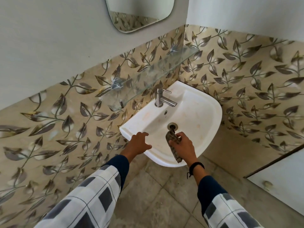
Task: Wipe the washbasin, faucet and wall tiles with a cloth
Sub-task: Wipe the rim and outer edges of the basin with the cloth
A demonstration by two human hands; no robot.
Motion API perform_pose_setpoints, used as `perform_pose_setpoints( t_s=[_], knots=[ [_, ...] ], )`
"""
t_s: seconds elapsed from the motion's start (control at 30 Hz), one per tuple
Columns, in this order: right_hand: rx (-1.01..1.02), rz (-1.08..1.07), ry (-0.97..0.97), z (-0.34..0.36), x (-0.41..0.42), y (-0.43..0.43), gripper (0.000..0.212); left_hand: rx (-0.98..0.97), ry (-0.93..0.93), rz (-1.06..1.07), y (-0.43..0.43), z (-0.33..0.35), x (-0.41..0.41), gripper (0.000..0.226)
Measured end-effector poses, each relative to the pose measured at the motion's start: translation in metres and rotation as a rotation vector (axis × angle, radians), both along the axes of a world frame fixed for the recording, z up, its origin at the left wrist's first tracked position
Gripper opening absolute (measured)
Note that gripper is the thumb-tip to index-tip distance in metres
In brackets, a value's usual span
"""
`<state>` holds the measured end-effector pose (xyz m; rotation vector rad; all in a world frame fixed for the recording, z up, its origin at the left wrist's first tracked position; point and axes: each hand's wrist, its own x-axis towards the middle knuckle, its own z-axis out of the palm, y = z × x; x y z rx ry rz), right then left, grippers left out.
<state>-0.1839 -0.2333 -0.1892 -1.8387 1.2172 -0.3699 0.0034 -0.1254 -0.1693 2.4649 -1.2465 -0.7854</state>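
A person leans over a white corner washbasin (194, 112) set just right of the picture's centre, both forearms reaching in from 6 o'clock in checked sleeves over dark blue cuffs. The right hand (182, 145), at about 5 o'clock on the bowl, has its fingers curled round a bunched, mottled brown cloth (172, 145). One end of the cloth points to 12 o'clock and lies just short of the drain (172, 126); the other end trails back under the palm and hangs over the front rim. A black band (196, 166) circles that wrist.

The left hand (139, 143) is at 8 o'clock on the basin, over the near left corner of the rim. Its fingers are spread and only lightly bent, the thumb stretched out toward 3 o'clock, and it holds nothing. Whether the fingertips rest on the rim or hover just above it cannot be told.

The steel faucet (160, 97) stands upright at 11 o'clock on the basin's ledge, its spout aimed toward 4 o'clock and well apart from both hands. Faint rusty marks show on the bowl.

Leaf-patterned wall tiles (65, 129) run behind the basin on both walls of the corner, from 9 o'clock round to 3 o'clock. A glass shelf (148, 76) on metal brackets is fixed to the tiles at 11 o'clock from the faucet, and a mirror (139, 12) hangs at 12 o'clock. Grey floor tiles (156, 195) fill the space between the arms.
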Motion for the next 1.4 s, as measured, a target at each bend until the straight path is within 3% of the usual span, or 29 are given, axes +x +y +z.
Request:
perform_pose_setpoints(
  t_s=[0.13, 0.2, 0.3, 0.47, 0.6, 0.83, 1.1, 1.23, 1.4],
  knots=[
    [-0.049, 0.177, 0.133, -0.008, 0.008, 0.006, 0.038, 0.029, -0.042, -0.005, -0.002, -0.008, 0.014, 0.064],
    [-0.018, 0.332, 0.289, -0.017, 0.008, 0.01, 0.028, 0.051, -0.075, -0.019, -0.003, -0.01, 0.019, 0.067],
    [0.013, 0.308, 0.313, -0.022, 0.008, 0.01, 0.019, 0.072, -0.164, -0.031, -0.005, -0.016, 0.027, 0.077],
    [0.006, 0.35, 0.405, -0.022, 0.015, 0.007, 0.06, 0.207, -0.186, -0.019, -0.007, -0.02, 0.043, 0.109],
    [-0.032, 0.368, 0.467, -0.025, 0.023, 0.013, 0.034, 0.276, -0.165, 0.007, -0.008, -0.027, 0.05, 0.121],
    [0.157, 0.102, 0.225, -0.029, 0.02, 0.006, 0.036, 0.356, -0.186, -0.03, -0.011, -0.039, 0.054, 0.119],
    [0.388, -0.379, -0.382, 0.014, 0.011, -0.019, 0.028, 0.348, -0.202, -0.041, -0.018, -0.04, 0.058, 0.129],
    [0.275, -0.378, -0.57, 0.038, 0.009, -0.026, 0.026, 0.327, -0.242, -0.083, -0.019, -0.039, 0.061, 0.131],
    [0.13, -0.223, -0.605, 0.049, 0.013, -0.021, 0.023, 0.309, -0.268, -0.074, -0.018, -0.042, 0.065, 0.137]
  ],
)
